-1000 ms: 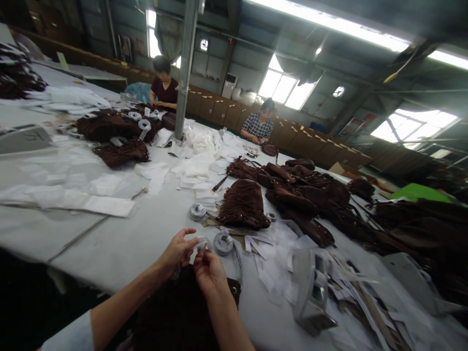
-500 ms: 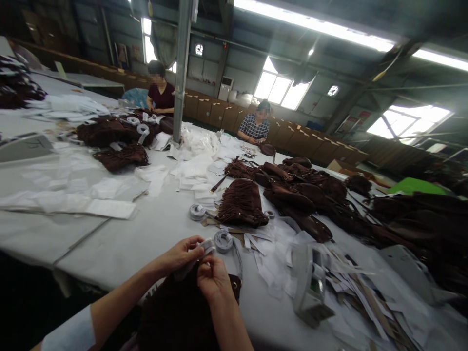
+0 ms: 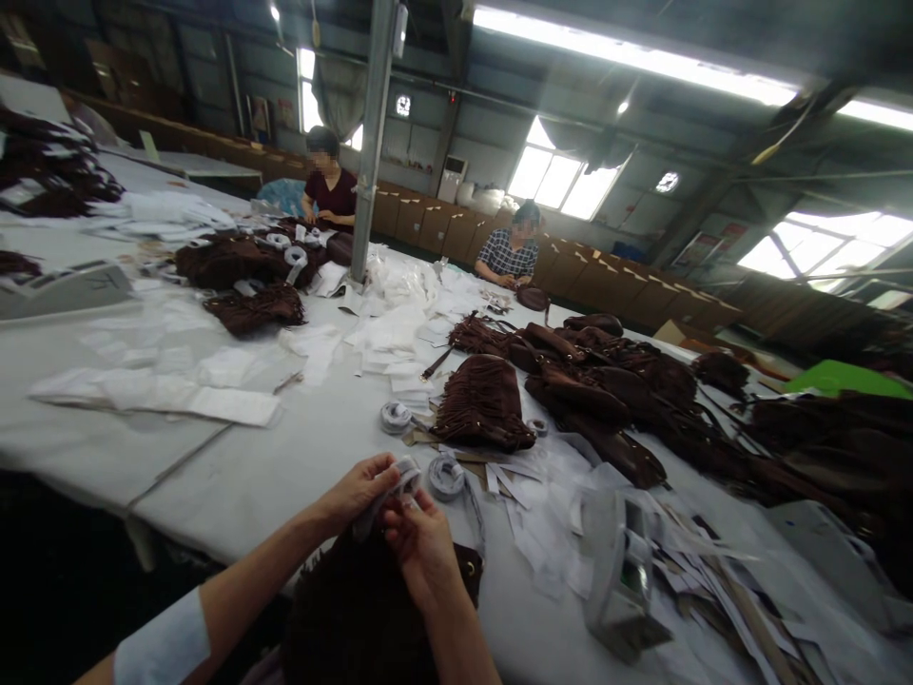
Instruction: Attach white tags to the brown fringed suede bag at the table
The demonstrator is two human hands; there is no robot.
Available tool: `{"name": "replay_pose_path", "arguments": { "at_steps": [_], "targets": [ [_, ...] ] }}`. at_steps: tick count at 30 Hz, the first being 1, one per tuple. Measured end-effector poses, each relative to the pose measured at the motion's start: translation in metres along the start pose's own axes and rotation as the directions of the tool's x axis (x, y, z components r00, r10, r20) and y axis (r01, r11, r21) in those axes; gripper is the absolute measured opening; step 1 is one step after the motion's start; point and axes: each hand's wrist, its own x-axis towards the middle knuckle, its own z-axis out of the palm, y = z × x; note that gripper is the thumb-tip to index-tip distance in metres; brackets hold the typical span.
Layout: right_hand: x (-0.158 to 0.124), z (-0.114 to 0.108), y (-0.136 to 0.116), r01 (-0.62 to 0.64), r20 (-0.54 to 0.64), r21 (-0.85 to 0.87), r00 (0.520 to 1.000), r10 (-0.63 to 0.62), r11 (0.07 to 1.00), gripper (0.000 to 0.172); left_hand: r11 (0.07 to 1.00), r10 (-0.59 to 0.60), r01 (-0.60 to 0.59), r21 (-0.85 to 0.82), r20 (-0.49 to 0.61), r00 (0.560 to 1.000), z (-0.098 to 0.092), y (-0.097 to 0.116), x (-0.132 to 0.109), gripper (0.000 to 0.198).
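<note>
- Head view, near edge: the left hand [image 3: 360,490] pinches a small roll of pale grey-white tape [image 3: 405,473] between thumb and fingertips, with a strip of it running down under the palm.
- The right hand [image 3: 420,542] is just beside it, touching, fingers curled and pinched at the loose end of that strip; exactly how much it grips I cannot tell.
- Both hands work above a dark brown fringed suede bag [image 3: 363,614] that lies at the near edge of the grey-white cloth-covered worktable [image 3: 249,476], partly hanging toward the person.
- Just beyond the hands lies a second flat coil of pale tape [image 3: 446,474], with a third coil [image 3: 395,416] further off, near another brown fringed bag [image 3: 485,404].
- To the right, a grey desktop tape dispenser [image 3: 622,571] stands among white paper scraps and card strips [image 3: 542,518].
- Far right, a heap of dark brown leather bags [image 3: 606,381] spreads along the table; at the far side two seated co-workers [image 3: 510,255] handle their own pieces.
- Risk, as I judge it: the strip is thin and held only by fingertips, so it could slip, twist or stick to itself.
- The bag overhangs the edge and might slide off if the hands lift.
- Loose scraps nearby could catch on the sticky strip.
</note>
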Motion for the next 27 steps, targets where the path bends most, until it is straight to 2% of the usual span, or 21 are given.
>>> {"name": "replay_pose_path", "arguments": {
  "at_steps": [2, 3, 6, 8, 11, 13, 17, 21, 25, 27],
  "targets": [
    [-0.003, 0.001, -0.001, 0.115, -0.037, -0.258, 0.991, -0.129, 0.959, 0.044, 0.999, -0.038, 0.039, -0.025, 0.026, 0.999, -0.001, 0.002, 0.001, 0.042],
    [-0.005, 0.001, -0.001, 0.194, -0.049, -0.401, 0.971, -0.233, 0.895, 0.048, 0.998, -0.051, 0.052, -0.027, 0.031, 0.998, -0.002, 0.003, 0.001, 0.042],
    [-0.01, 0.0, 0.0, 0.386, 0.039, -0.703, 0.859, -0.51, 0.597, 0.048, 0.998, -0.043, 0.043, -0.046, 0.0, 0.999, -0.003, 0.005, 0.002, 0.04],
    [-0.012, -0.001, 0.002, 0.437, 0.146, -0.793, 0.813, -0.564, 0.425, 0.036, 0.997, -0.027, 0.027, -0.069, -0.007, 1.0, -0.003, 0.004, 0.003, 0.039],
    [-0.01, -0.003, 0.005, 0.4, 0.162, -0.865, 0.795, -0.585, 0.304, 0.026, 0.996, -0.018, 0.018, -0.084, 0.01, 1.0, -0.005, 0.001, 0.004, 0.038],
    [-0.006, -0.002, 0.006, 0.37, 0.13, -0.88, 0.791, -0.597, 0.298, 0.023, 0.997, -0.013, 0.013, -0.069, 0.002, 1.0, -0.004, -0.001, 0.004, 0.038],
    [0.0, -0.002, 0.01, 0.394, 0.157, -0.868, 0.795, -0.586, 0.302, 0.021, 1.0, -0.001, 0.001, -0.002, -0.045, 0.999, 0.0, -0.003, 0.005, 0.04],
    [0.006, -0.005, 0.019, 0.379, 0.106, -0.865, 0.78, -0.617, 0.33, 0.022, 0.991, 0.067, -0.056, 0.124, -0.083, 0.994, 0.003, -0.002, 0.008, 0.043],
    [0.009, -0.007, 0.023, 0.368, 0.048, -0.853, 0.76, -0.648, 0.369, 0.02, 0.943, 0.156, -0.145, 0.3, -0.013, 0.988, 0.0, 0.001, 0.006, 0.041],
    [0.01, -0.007, 0.021, 0.374, 0.037, -0.843, 0.758, -0.652, 0.387, 0.022, 0.938, 0.153, -0.153, 0.311, 0.024, 0.988, -0.002, 0.004, 0.003, 0.041]
  ]
}}
